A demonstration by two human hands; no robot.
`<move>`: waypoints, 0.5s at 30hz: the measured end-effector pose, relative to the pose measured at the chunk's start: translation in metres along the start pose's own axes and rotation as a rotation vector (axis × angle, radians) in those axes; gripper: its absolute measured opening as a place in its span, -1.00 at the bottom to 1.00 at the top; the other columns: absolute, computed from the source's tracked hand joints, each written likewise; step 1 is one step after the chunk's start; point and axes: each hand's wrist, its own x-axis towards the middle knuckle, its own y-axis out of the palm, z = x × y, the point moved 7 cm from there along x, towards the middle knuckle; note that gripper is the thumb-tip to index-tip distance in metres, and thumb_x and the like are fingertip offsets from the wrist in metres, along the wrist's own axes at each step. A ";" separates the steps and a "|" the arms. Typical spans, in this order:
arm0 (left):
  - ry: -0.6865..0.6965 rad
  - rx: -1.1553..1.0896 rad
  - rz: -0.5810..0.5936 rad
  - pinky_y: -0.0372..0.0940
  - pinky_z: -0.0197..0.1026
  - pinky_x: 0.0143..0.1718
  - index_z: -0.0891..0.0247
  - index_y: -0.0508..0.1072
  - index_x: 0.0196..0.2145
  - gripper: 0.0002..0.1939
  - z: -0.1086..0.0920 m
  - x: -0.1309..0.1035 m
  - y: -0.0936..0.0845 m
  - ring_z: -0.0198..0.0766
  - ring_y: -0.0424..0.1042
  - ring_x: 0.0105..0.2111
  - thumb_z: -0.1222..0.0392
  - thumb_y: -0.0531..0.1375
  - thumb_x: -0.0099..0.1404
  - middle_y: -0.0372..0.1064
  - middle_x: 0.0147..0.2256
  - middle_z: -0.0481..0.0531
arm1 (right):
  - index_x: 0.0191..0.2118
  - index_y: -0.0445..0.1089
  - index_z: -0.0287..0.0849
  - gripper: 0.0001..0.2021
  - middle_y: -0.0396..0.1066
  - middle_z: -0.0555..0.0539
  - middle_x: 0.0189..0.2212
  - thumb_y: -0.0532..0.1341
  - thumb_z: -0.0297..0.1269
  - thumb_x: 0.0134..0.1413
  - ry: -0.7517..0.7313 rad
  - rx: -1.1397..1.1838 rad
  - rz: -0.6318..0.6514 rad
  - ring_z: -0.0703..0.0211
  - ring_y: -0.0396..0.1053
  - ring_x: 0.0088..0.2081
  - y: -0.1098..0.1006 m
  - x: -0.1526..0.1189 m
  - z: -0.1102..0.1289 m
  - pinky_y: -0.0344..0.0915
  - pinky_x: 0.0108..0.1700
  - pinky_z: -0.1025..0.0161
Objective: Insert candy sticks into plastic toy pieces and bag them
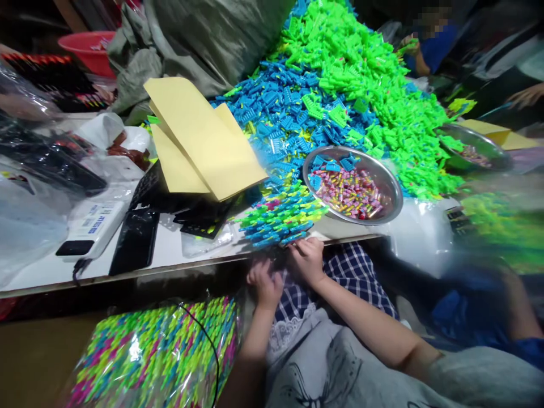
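My left hand [267, 282] is just below the table edge, its fingers loosely bent and its thumb apart, with nothing visible in it. At the edge, my right hand [309, 258] has its fingers curled together; what they hold, if anything, is hidden. Directly beyond both hands lies a stack of slim green, blue and yellow plastic pieces [280, 218]. Behind it stands a metal bowl [393, 195] with small pink and yellow parts and a few blue pieces. A large heap of green pieces [365, 73] and blue pieces [272, 102] rises at the back.
Folded yellow card [204, 141] lies left of the heap. Nearby are a black phone [134, 242] and a white power bank [96, 226] with a cable. A clear bag of colourful pieces [161, 345] sits below the table. Another person's hand [411, 46] shows at the back right.
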 end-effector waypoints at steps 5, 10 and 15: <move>-0.002 -0.002 0.000 0.01 0.02 -0.02 0.35 0.27 -0.09 -0.62 0.002 0.001 0.001 -0.03 0.17 0.00 0.08 -0.02 0.21 0.25 -0.11 0.28 | -0.34 0.44 -0.13 -0.87 0.47 0.00 -0.41 0.17 -0.25 0.06 0.033 -0.022 0.027 0.16 0.24 -0.34 -0.001 0.004 0.005 0.00 -0.22 0.19; 0.029 -0.033 -0.035 0.01 0.02 -0.03 0.37 0.26 -0.08 -0.62 0.001 0.004 0.000 -0.02 0.16 -0.01 0.09 -0.01 0.21 0.25 -0.12 0.29 | -0.41 0.42 -0.13 -0.85 0.45 0.01 -0.47 0.16 -0.22 0.07 0.028 -0.033 0.044 0.18 0.25 -0.35 -0.003 0.010 0.008 0.00 -0.23 0.19; 0.035 -0.050 -0.040 0.01 0.02 -0.03 0.37 0.26 -0.09 -0.63 -0.002 0.006 -0.002 -0.02 0.15 -0.01 0.09 -0.02 0.22 0.24 -0.13 0.28 | -0.42 0.41 -0.15 -0.82 0.44 0.00 -0.50 0.13 -0.25 0.11 -0.007 -0.036 0.054 0.20 0.24 -0.39 -0.002 0.011 0.009 0.01 -0.26 0.20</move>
